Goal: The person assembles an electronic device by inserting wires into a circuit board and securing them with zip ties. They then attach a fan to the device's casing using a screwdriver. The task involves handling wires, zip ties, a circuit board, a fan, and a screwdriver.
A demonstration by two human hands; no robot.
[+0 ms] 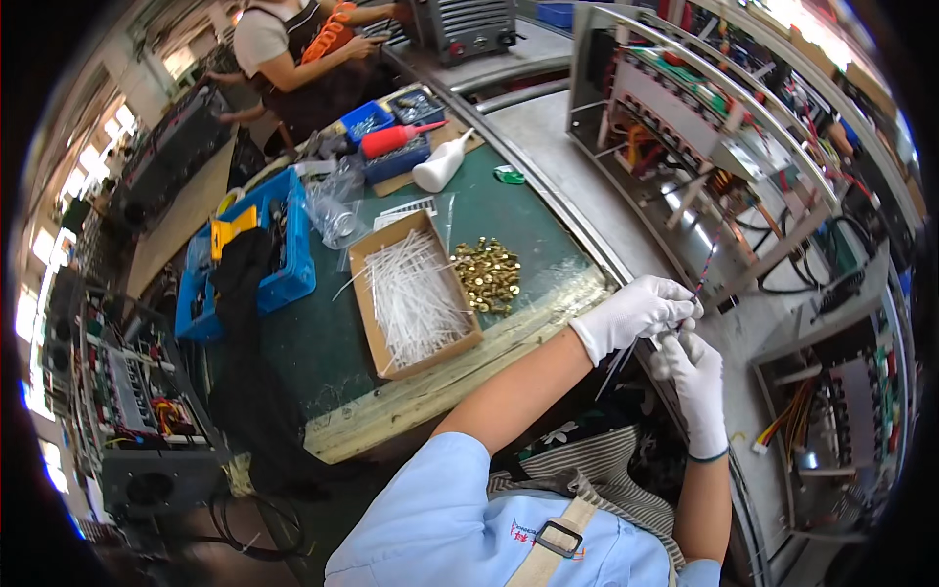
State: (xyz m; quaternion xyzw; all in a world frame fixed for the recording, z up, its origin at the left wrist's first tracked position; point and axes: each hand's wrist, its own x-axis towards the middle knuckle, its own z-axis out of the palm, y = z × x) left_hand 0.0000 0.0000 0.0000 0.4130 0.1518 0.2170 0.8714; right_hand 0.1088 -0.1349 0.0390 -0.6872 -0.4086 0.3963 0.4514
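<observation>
Two white-gloved hands meet at the edge of one open metal chassis (685, 147), the left hand (634, 313) and right hand (696, 377) both pinching one twisted wire (706, 262) rising from their fingertips, near one cardboard box of white cable ties (413, 293) and one heap of brass nuts (487, 276).

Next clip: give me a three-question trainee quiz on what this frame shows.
1. True or false: both hands wear white gloves.
2. What fills the open cardboard box? A) brass nuts B) white cable ties C) red wires
3. What lies heaped on the green mat right of that box?

Key: 1. True: left hand and right hand are gloved, pinching a twisted wire. 2. B. 3. Small brass-coloured parts.
</observation>
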